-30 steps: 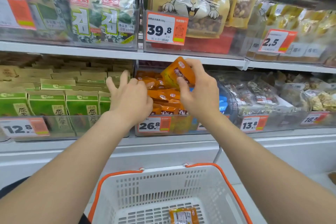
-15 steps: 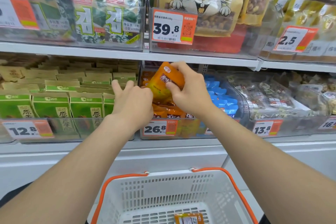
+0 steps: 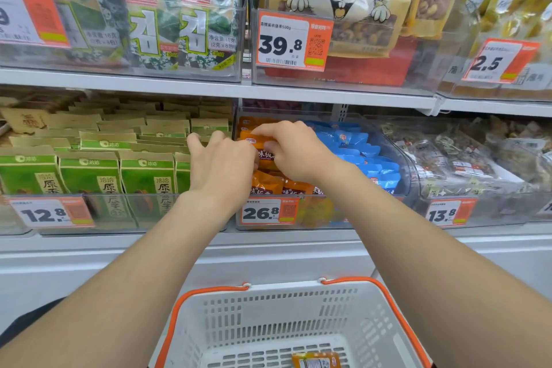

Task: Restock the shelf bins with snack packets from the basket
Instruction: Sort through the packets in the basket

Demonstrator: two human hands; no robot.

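My right hand [image 3: 294,152] pinches an orange snack packet [image 3: 262,149] and holds it low over the pile of orange packets [image 3: 268,184] in the clear shelf bin [image 3: 316,212] marked 26.8. My left hand [image 3: 221,164] reaches into the same bin beside that packet, fingers curled against the pile's left side; whether it holds anything is hidden. Blue packets [image 3: 363,155] fill the bin's right half. Below me a white basket with orange handles [image 3: 206,305] holds one orange packet [image 3: 316,361] at its bottom.
Green seed boxes [image 3: 89,173] fill the bin to the left, marked 12.8. A bin of clear-wrapped snacks [image 3: 460,158] stands to the right. The upper shelf [image 3: 179,88] carries seaweed packs [image 3: 167,9] and a large nut bag [image 3: 337,0] close above my hands.
My right hand has lowered the orange packet from above the bin down onto the pile. The left hand has shifted right against it. The view has moved closer to the shelf.
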